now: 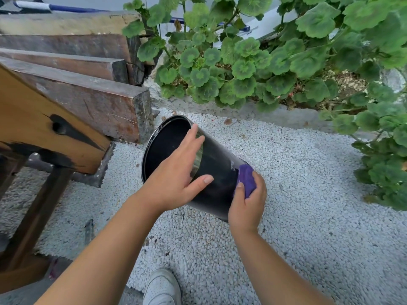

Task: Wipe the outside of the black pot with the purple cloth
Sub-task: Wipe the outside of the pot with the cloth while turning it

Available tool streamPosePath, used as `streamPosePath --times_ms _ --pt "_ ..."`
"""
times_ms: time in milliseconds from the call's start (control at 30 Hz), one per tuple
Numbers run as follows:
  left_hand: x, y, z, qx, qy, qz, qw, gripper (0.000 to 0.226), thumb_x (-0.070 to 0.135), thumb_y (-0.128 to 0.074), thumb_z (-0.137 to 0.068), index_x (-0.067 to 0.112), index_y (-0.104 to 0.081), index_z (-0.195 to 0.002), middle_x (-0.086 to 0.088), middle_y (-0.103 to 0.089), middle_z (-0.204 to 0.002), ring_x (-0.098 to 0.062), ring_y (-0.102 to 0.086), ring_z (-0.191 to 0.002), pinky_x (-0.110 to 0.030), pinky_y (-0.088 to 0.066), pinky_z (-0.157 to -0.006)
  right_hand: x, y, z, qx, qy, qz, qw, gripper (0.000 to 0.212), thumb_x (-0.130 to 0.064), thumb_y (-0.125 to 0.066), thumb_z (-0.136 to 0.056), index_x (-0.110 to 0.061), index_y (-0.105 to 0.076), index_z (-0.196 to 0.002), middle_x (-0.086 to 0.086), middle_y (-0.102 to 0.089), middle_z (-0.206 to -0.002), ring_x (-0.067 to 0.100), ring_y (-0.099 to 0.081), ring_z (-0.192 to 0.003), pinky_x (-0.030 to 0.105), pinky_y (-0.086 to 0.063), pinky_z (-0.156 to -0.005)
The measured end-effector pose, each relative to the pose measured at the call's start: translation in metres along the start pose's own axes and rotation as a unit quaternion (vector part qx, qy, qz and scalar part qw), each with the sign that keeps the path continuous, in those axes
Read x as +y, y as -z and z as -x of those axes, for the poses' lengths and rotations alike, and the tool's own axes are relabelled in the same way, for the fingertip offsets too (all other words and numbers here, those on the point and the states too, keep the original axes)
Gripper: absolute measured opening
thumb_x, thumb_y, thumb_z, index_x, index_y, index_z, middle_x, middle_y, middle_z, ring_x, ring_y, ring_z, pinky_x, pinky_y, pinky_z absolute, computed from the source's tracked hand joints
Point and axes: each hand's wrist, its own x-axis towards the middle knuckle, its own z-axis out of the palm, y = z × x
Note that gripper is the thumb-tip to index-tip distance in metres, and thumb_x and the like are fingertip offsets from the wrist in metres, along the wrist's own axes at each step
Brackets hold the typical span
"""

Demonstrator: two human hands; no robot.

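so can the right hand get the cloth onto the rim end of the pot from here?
Probably not yet: the left hand covers the black pot near its rim, while the right hand presses the purple cloth near the base end.

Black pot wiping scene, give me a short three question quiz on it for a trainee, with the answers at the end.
1. True or false: the black pot stands upright on the gravel.
2. Which hand holds the purple cloth?
A. left hand
B. right hand
3. Fill in: the cloth is pressed against the pot's ____ end, away from its open mouth.

Key
1. False: it is tilted, mouth toward the wooden beams.
2. B; the left hand steadies the pot near the rim.
3. bottom
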Motion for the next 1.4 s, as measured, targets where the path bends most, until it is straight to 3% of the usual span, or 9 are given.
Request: streamPosePath --times_ms 67,233,433,567,700,833,1000,1167,1400 --pt "-0.005 0.003 0.0 0.016 -0.001 -0.012 1.0 0.082 0.065 -0.041 -0.092 0.017 -0.018 -0.154 0.007 0.002 -0.166 -0.016 -0.052 -0.117 -0.018 -0.051 -0.074 -0.007 -0.004 0.0 0.0 -0.003 -0.015 1.0 0.045 -0.018 -0.056 -0.091 -0.015 -0.049 -0.135 -0.006 -0.046 -0.129 0.017 -0.046 -0.123 0.04 -0.039 -0.106" --pt "-0.018 0.011 0.003 0.018 -0.03 -0.005 0.999 0.084 0.063 -0.036 -0.094 0.005 -0.02 -0.153 -0.009 -0.005 -0.165 -0.013 -0.012 -0.151 -0.013 -0.028 -0.109 -0.046 -0.027 0.025 -0.072 0.083 -0.035 0.993 0.046 -0.023 -0.055 -0.09 -0.018 -0.049 -0.136 0.002 -0.044 -0.146 0.022 -0.032 -0.141 0.047 -0.027 -0.116" --pt "-0.022 0.009 0.015 0.021 -0.023 0.025 0.999 0.088 0.063 -0.029 -0.096 -0.005 -0.018 -0.151 -0.018 -0.007 -0.163 -0.024 -0.009 -0.152 -0.038 -0.021 -0.12 -0.056 -0.041 0.039 -0.141 0.282 0.033 0.948 0.047 -0.031 -0.054 -0.091 -0.018 -0.047 -0.136 0.01 -0.043 -0.148 0.034 -0.03 -0.141 0.04 -0.021 -0.118" --pt "-0.026 0.012 0.02 0.018 -0.003 0.005 1.0 0.086 0.062 -0.032 -0.096 0.001 -0.017 -0.153 -0.01 -0.003 -0.165 -0.02 -0.006 -0.152 -0.049 -0.036 -0.111 -0.027 -0.023 0.011 -0.071 0.142 0.068 0.985 0.047 -0.031 -0.054 -0.083 -0.02 -0.054 -0.129 0.0 -0.051 -0.137 0.022 -0.042 -0.129 0.049 -0.036 -0.108" --pt "-0.021 0.011 0.021 -0.009 0.001 -0.035 0.999 0.081 0.059 -0.036 -0.096 0.004 -0.019 -0.154 -0.008 -0.004 -0.164 -0.019 -0.006 -0.152 -0.049 -0.022 -0.119 0.001 -0.003 -0.01 -0.016 0.014 0.051 0.998 0.036 -0.02 -0.058 -0.083 -0.031 -0.054 -0.118 -0.01 -0.051 -0.115 0.016 -0.049 -0.111 0.042 -0.047 -0.093" --pt "-0.004 0.002 0.012 0.033 0.045 -0.115 0.992 0.076 0.055 -0.037 -0.094 0.006 -0.027 -0.152 -0.002 -0.01 -0.161 -0.012 -0.01 -0.15 -0.047 -0.008 -0.121 0.001 -0.003 -0.012 -0.01 0.001 0.034 0.999 0.038 -0.014 -0.058 -0.082 -0.032 -0.054 -0.116 -0.012 -0.05 -0.112 0.014 -0.05 -0.106 0.035 -0.043 -0.092" --pt "-0.008 0.001 0.013 0.048 0.078 -0.071 0.993 0.067 0.032 -0.046 -0.097 0.002 -0.024 -0.152 -0.007 -0.007 -0.162 -0.01 -0.009 -0.148 -0.008 -0.006 -0.113 -0.018 -0.01 -0.01 -0.036 0.02 0.04 0.998 0.042 -0.012 -0.065 -0.08 -0.018 -0.061 -0.121 -0.006 -0.06 -0.119 0.019 -0.053 -0.112 0.042 -0.043 -0.101" --pt "-0.011 -0.001 0.014 0.066 0.066 -0.062 0.994 0.057 0.025 -0.046 -0.094 0.0 -0.039 -0.145 -0.013 -0.021 -0.161 -0.014 -0.029 -0.144 -0.023 -0.029 -0.107 -0.066 -0.032 0.014 -0.102 0.164 0.025 0.981 0.047 -0.022 -0.062 -0.08 -0.015 -0.061 -0.126 0.0 -0.058 -0.132 0.02 -0.046 -0.124 0.032 -0.033 -0.108" --pt "-0.027 0.004 0.024 0.071 0.033 -0.064 0.995 0.06 0.03 -0.04 -0.095 -0.003 -0.037 -0.145 -0.011 -0.019 -0.161 -0.01 -0.023 -0.146 -0.007 -0.018 -0.11 -0.049 -0.032 0.009 -0.115 0.16 0.036 0.98 0.047 -0.021 -0.059 -0.078 -0.019 -0.061 -0.125 -0.006 -0.056 -0.132 0.011 -0.042 -0.122 0.028 -0.032 -0.107"
